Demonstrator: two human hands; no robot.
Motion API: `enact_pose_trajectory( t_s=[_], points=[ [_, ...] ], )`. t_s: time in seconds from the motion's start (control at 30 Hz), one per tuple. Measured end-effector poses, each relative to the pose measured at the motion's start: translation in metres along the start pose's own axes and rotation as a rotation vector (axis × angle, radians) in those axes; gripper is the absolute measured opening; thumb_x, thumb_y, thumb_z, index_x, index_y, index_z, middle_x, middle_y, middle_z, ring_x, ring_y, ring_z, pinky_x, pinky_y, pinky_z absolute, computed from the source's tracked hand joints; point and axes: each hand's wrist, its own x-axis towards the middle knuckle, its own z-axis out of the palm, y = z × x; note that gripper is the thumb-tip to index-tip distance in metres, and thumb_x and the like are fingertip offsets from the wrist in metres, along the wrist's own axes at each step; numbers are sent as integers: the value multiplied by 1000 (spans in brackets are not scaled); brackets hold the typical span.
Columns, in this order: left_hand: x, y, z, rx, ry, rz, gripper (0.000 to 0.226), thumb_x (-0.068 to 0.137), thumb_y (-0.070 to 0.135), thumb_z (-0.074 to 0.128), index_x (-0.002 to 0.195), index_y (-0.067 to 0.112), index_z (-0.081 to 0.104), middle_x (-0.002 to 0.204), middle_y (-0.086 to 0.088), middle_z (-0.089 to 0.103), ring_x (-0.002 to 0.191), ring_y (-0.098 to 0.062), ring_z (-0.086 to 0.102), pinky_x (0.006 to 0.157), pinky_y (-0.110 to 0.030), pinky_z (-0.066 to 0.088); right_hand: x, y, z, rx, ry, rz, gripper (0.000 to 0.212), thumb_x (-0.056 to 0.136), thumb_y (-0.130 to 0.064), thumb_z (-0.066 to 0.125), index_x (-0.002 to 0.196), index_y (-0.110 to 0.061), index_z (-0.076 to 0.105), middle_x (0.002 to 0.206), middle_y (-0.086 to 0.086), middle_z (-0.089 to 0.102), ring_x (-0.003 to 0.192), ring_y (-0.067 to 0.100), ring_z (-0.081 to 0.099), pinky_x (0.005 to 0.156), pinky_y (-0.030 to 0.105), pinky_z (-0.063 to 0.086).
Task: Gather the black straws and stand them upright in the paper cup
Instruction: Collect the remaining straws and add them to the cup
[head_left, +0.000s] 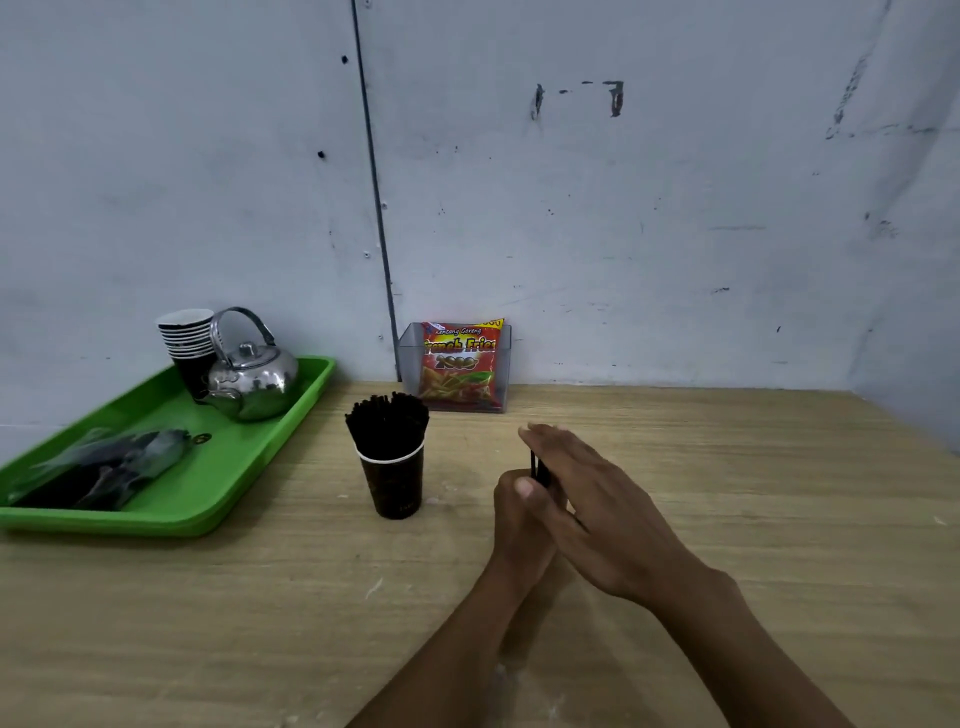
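A dark paper cup (396, 486) with a white rim stands on the wooden table, packed with several black straws (387, 425) standing upright. To its right my two hands meet above the table. My left hand (522, 512) grips a few black straws (539, 470), whose tips show just above my thumb. My right hand (592, 506) lies flat against them with its fingers stretched out, covering most of the straws. Both hands are about a hand's width to the right of the cup.
A green tray (218, 467) at the left holds a steel kettle (254, 376), a stack of paper cups (188, 340) and a plastic bag of dark items (109, 465). A clear holder with a red snack packet (460, 366) stands against the wall.
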Motion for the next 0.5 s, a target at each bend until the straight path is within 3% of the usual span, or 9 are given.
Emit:
enact_pose_trajectory(
  t_s=[0.07, 0.13, 0.2, 0.3, 0.4, 0.5],
  points=[
    [0, 4, -1, -36, -17, -35, 62, 86, 53, 52, 86, -8, 63, 85, -34, 65, 73, -38, 66, 70, -60, 52, 1, -3, -1, 82, 63, 7, 58, 98, -52, 32, 152, -33, 25, 160, -13, 25, 148, 4, 17, 119, 29, 21],
    [0, 15, -6, -71, -4, -64, 71, 87, 61, 55, 76, -8, 59, 68, -29, 59, 63, -23, 55, 57, -53, 47, 2, -7, -2, 226, 203, 5, 54, 97, -51, 37, 147, -32, 37, 152, -13, 40, 141, 2, 32, 114, 28, 31],
    [0, 31, -17, -97, 41, -77, 65, 83, 64, 61, 59, 5, 48, 55, -13, 38, 57, -18, 40, 52, -38, 32, 3, -10, -1, 357, 349, 34, 43, 98, -44, 44, 139, -30, 49, 139, -16, 52, 130, -2, 45, 106, 23, 36],
    [3, 58, -44, -131, 156, -2, 52, 83, 57, 62, 53, 22, 38, 52, -3, 28, 50, -15, 27, 51, -34, 21, 7, -16, 2, 541, 501, 124, 30, 98, -32, 51, 125, -25, 62, 121, -15, 64, 114, -7, 56, 92, 14, 43],
    [11, 86, -72, -270, 311, 40, 60, 92, 51, 56, 42, 22, 36, 41, 7, 29, 36, -13, 26, 44, -27, 22, 13, -22, 12, 588, 485, 188, 20, 98, -28, 51, 110, -24, 67, 102, -14, 69, 96, -11, 59, 73, 0, 40],
    [24, 108, -102, -300, 416, 152, 63, 100, 37, 48, 41, 21, 38, 36, 2, 34, 32, -19, 43, 40, -24, 36, 19, -30, 30, 610, 362, 214, 15, 96, -27, 55, 103, -24, 68, 95, -12, 69, 87, -7, 61, 68, 4, 42]
  ],
)
